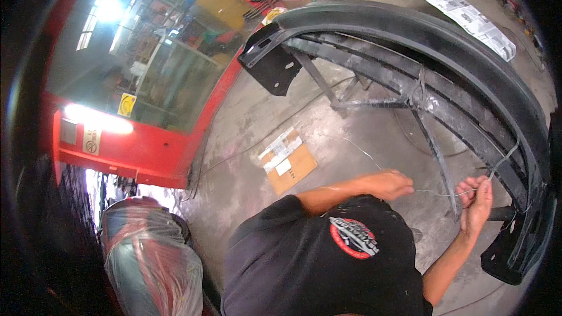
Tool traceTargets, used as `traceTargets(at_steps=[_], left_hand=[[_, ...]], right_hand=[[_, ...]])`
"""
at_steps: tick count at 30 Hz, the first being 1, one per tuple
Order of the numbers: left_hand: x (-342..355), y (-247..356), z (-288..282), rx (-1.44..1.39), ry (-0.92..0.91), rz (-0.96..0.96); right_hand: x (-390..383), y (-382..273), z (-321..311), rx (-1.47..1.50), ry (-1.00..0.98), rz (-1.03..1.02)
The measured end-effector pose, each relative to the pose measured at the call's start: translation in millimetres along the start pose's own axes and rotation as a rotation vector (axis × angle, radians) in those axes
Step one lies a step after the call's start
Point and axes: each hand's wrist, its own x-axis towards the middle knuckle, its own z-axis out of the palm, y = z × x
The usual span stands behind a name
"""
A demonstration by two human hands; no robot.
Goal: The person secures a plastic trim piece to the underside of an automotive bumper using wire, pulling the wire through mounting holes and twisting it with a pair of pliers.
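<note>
A thin pale wire runs between my hands. My left hand is closed around it, and a loose length trails from that hand toward the floor on the left. My right hand has its fingers curled on the wire, close to the near right end of a black car bumper. The bumper rests on a grey metal stand. Just above my right hand, a tie of wire or cord loops around the stand's bar. The exact grip of the right fingertips is partly hidden.
A flattened cardboard piece lies on the concrete floor left of my hands. Newspaper sheets lie beyond the bumper. A red-framed glass panel stands at the left, with a plastic-wrapped object below it. Cables cross the floor.
</note>
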Motion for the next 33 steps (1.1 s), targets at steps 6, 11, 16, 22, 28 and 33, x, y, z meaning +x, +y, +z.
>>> traceTargets(at_steps=[6,11,16,22,28,33], left_hand=[[-27.9,-15.4,-159.6,0.598,0.365,0.164],[41.1,-91.3,-189.1,0.371,0.379,0.317],[49.0,-78.2,-147.9,0.335,0.315,0.369],[45.7,-78.5,-127.2,0.319,0.513,0.360],[69.2,-109.0,-150.7,0.341,0.622,0.470],[83.9,-109.4,-158.1,0.168,0.680,0.415]], right_hand=[[43.6,13.7,44.7,0.045,0.270,-0.039],[81.1,30.3,58.5,-0.133,0.532,-0.136],[124.3,27.1,2.8,-0.301,0.553,-0.215],[121.9,10.7,9.6,-0.322,0.539,-0.137],[137.7,21.1,15.7,-0.197,0.627,-0.185],[159.7,16.8,30.3,-0.171,0.586,-0.232]])
